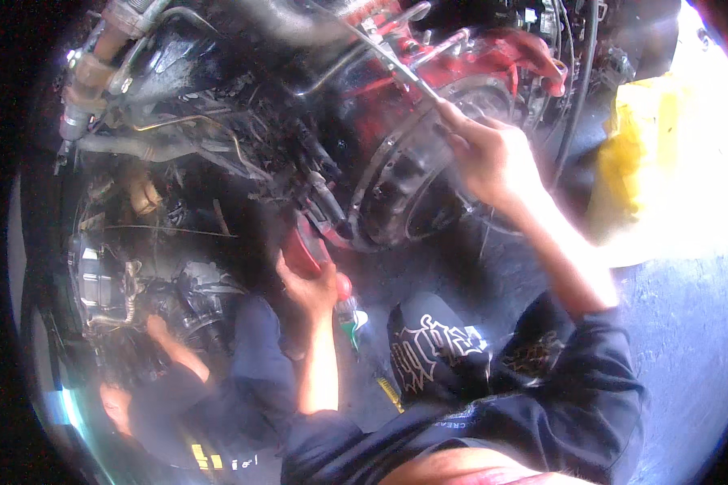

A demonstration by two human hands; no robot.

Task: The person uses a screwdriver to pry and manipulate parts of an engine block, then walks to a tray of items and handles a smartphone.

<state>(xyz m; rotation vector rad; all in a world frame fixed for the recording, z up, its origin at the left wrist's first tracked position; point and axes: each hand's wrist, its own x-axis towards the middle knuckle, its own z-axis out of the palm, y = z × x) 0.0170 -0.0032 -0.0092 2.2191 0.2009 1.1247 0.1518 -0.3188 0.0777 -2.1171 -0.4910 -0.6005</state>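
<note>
Right hand clenched around a long metal wrench, its shaft running up-left over the round engine housing; left hand (lower, nearer the body) grips a red part

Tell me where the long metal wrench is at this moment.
In the head view, upper centre-right: the long metal wrench slants from the right hand up and left over the red engine housing.

Both arms, bare below pushed-up dark sleeves, reach up the frame: the right hand at upper right, fingers curled closed; the left hand at centre, fingers gripping.
</note>
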